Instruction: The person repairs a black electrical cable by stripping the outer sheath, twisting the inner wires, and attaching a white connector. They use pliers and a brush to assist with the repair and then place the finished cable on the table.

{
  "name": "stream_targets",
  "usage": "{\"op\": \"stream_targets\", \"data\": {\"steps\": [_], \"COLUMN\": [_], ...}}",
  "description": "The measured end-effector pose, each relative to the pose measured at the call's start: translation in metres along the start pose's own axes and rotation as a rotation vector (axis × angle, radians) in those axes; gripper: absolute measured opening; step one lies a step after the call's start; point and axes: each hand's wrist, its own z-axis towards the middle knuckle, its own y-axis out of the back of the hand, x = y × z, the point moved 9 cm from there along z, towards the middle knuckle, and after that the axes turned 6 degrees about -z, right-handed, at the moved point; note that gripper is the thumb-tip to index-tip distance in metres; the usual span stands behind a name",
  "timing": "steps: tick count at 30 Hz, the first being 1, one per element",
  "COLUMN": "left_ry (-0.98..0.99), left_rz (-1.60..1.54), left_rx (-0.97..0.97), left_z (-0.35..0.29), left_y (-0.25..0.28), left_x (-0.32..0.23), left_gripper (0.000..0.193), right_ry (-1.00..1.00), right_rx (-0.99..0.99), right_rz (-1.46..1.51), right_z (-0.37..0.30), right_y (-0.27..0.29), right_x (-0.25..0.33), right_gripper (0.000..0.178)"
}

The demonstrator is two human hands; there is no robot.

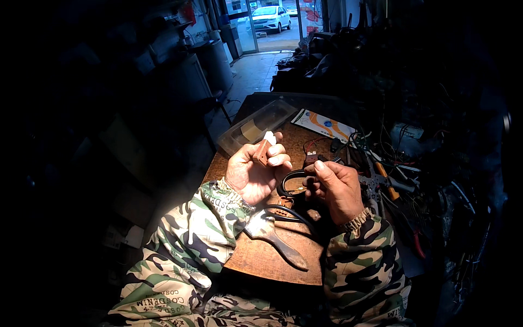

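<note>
Two bare hands are working close together over a worn brown wooden counter [261,256]. The left hand [251,173] is closing its grip on a small reddish-brown block with a white tip [263,148], the fingers pressing it from the front and the thumb behind, raised above the counter's left part. The right hand [336,188] is pinching what looks like the end of a black looped cable [289,185] between thumb and forefinger; the spot is dim, so the exact contact is hard to make out. The cable is curving between the two hands and trailing down across the counter. Just below the hands, a tool with a pale metal head and dark wooden handle [278,240] is lying flat on the counter. Beyond the left hand, a clear rectangular plastic tub [256,125] is sitting at the counter's far edge. To the right, a tangle of wires and hand tools [397,180] is spreading near the right hand.
</note>
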Motion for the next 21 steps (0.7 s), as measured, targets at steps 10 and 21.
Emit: {"op": "stream_targets", "data": {"steps": [10,21], "left_ry": [-0.083,-0.114], "left_rz": [0.214,1.273], "left_rx": [-0.044,-0.252], "left_z": [0.003,-0.003], "left_y": [0.005,0.000], "left_x": [-0.013,-0.022], "left_gripper": [0.030,0.041], "right_ry": [0.035,0.263], "right_rx": [-0.017,-0.044], "right_rz": [-0.012,-0.194], "right_z": [0.002,-0.005], "right_y": [0.003,-0.011], "right_x": [0.000,0.022], "right_gripper": [0.035,0.027]}}
